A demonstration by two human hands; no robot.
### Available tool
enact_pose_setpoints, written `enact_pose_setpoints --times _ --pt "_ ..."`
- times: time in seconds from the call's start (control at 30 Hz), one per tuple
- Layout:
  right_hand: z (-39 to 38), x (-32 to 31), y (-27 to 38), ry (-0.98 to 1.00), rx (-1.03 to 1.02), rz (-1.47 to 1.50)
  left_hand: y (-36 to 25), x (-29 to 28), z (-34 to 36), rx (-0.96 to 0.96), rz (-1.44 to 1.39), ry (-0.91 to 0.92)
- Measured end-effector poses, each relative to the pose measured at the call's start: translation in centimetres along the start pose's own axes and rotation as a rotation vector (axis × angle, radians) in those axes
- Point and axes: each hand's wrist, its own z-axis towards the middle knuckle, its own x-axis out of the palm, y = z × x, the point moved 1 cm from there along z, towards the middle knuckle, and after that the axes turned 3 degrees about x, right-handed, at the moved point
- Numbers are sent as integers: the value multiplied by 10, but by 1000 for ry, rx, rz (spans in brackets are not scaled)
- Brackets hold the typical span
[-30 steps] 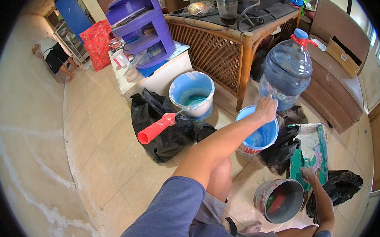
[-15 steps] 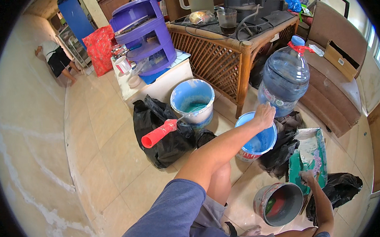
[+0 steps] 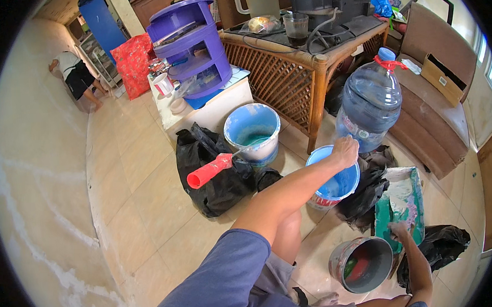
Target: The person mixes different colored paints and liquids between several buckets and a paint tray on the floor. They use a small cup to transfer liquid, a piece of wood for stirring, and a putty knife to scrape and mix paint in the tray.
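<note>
My left hand [image 3: 346, 151] is closed at the far right rim of a blue-lined paint bucket [image 3: 340, 186], fingertips partly hidden. My right hand [image 3: 399, 230] grips the near end of a green paint tray [image 3: 382, 217] crusted with white paint; its fingers are partly hidden. Just left of that hand stands a grey bucket [image 3: 380, 260] with something red and green inside. Beyond my left hand is a large clear water jug [image 3: 370, 105] with a blue cap.
A second paint bucket [image 3: 251, 125] stands near a black plastic bag [image 3: 209, 191] and a roller with a red handle [image 3: 209, 171]. A wicker table [image 3: 275, 74], purple drawers [image 3: 193, 56] and a brown sofa [image 3: 431, 132] lie beyond. Another person [image 3: 76, 76] bends at the far left wall.
The whole view has shifted slightly, so things sit a little farther right. Both my hands stay at the bucket rim and the tray with hardly any movement.
</note>
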Motion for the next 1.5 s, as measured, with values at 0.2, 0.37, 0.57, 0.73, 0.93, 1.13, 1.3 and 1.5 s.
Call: enact_pose_setpoints --times 0.2,0.37,0.57,0.73,0.93,1.13,1.3,1.5 --pt "48 -22 -43 22 -114 117 -7 -10 6 47 15 12" --pt "-39 1 23 -92 -15 -16 -5 -13 0 11 -16 88" --pt "16 -24 -24 -83 -480 -478 -7 -5 14 88 -151 1" --pt "-48 -9 31 -184 -174 1 6 -15 4 122 10 132" --pt "-63 -15 20 -215 -158 -85 -14 -17 7 106 37 121" --pt "-59 -9 23 -179 -211 -110 -8 -9 8 99 58 203" --pt "-64 -8 25 -129 -154 -102 -11 -6 10 120 61 212" --pt "-72 -5 26 -139 -126 -188 -20 -8 9 149 62 214"
